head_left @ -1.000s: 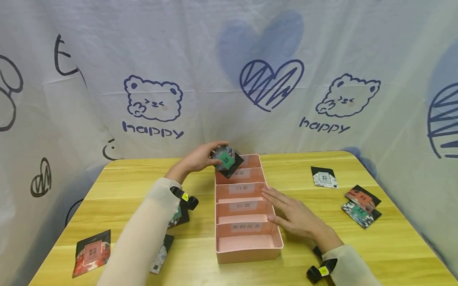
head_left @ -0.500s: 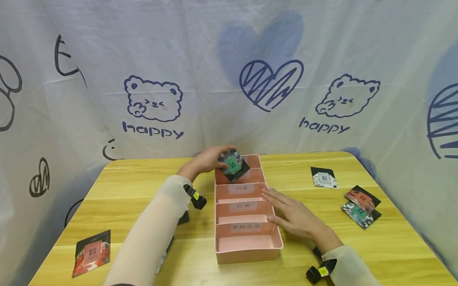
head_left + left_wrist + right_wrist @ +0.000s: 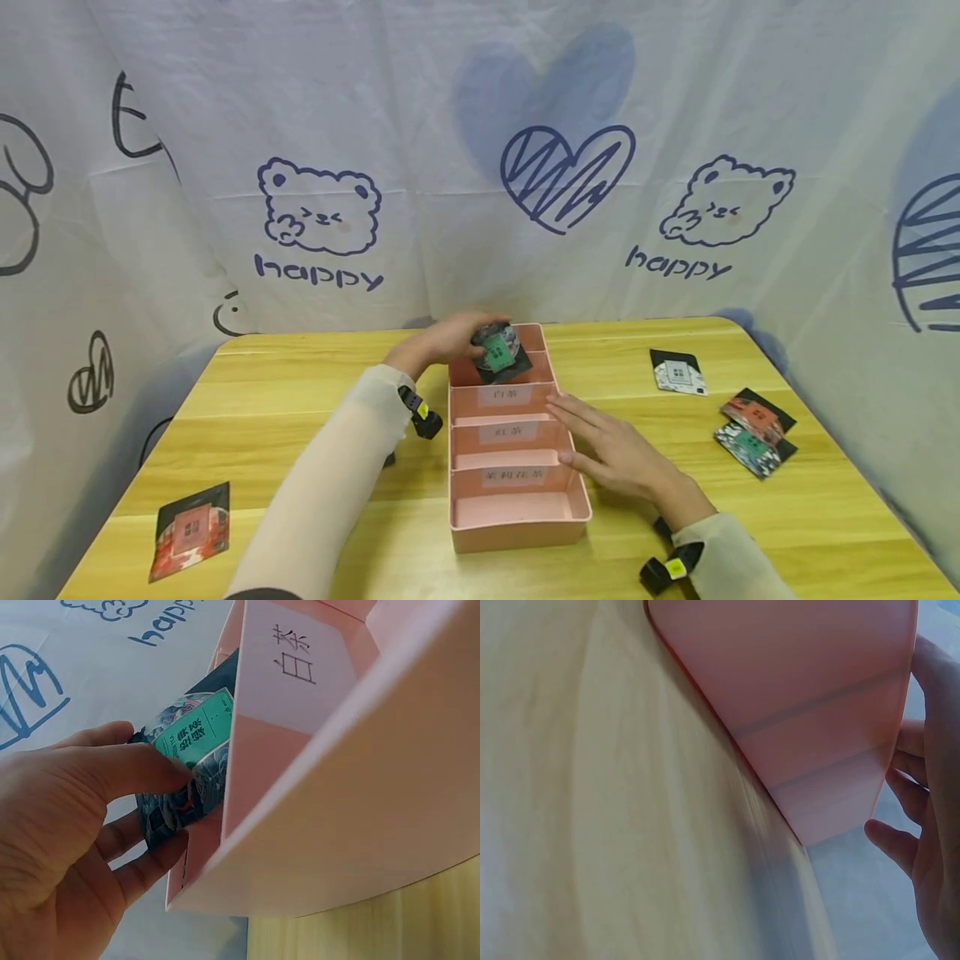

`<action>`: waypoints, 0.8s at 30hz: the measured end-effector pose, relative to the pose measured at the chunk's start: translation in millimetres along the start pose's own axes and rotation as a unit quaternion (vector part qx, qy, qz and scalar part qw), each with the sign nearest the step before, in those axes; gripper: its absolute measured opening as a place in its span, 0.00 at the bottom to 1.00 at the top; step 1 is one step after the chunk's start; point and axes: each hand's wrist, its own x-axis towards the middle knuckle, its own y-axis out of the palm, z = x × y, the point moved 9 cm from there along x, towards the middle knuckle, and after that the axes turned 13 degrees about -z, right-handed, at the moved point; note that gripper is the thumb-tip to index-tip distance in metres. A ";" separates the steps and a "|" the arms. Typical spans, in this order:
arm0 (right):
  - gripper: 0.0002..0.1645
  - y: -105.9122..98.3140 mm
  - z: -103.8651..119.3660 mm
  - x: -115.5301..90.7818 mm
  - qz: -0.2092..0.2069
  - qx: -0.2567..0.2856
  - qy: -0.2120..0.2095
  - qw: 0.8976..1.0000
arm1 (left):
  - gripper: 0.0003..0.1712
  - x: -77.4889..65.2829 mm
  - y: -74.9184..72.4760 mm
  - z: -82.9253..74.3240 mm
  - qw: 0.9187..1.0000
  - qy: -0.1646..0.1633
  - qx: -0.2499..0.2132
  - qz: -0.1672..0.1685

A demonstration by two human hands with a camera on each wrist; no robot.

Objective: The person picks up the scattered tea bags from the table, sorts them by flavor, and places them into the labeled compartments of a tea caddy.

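Note:
My left hand (image 3: 450, 335) pinches a dark tea sachet (image 3: 500, 352) with a green label between thumb and fingers. The sachet tilts over the far part of a long pink divider box (image 3: 521, 536). From the left wrist camera, the sachet's edge passes behind a divider (image 3: 259, 776) bearing a white label with Chinese characters, so part of it is hidden. On the box's right side, my right hand (image 3: 618, 454) touches the rim with its fingers extended. In the right wrist view those fingers (image 3: 909, 796) lie along the edge of the pink wall (image 3: 817, 697).
A red-labelled sachet (image 3: 191, 531) lies at the table's left. To the right are a white-labelled sachet (image 3: 678, 372) and a red one (image 3: 757, 417) overlapping a green one (image 3: 752, 448). A dark packet corner (image 3: 389, 459) shows beside the left sleeve. A printed curtain (image 3: 450, 250) hangs behind the table.
My left hand has moved right and slightly down with the green-labelled sachet, bringing it further over the box. The right hand stays in place at the rim.

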 end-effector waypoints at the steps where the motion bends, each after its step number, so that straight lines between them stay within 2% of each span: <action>1: 0.39 -0.1 -0.1 0.4 0.000 -0.001 0.000 1.000 | 0.38 0.2 1.2 -0.9 1.000 0.000 0.000 0.005; 13: 0.39 0.3 -0.5 0.2 -0.003 -0.001 -0.005 1.000 | 0.37 -5.9 27.9 -11.6 0.995 0.036 0.026 0.084; 17: 0.38 0.7 -0.7 0.1 -0.004 0.001 -0.003 1.000 | 0.35 -7.3 30.9 -16.2 0.995 0.048 0.021 0.084; 24: 0.39 0.1 -0.1 -0.4 -0.008 0.000 -0.004 1.000 | 0.34 -4.2 30.1 -19.1 0.995 0.064 0.040 0.060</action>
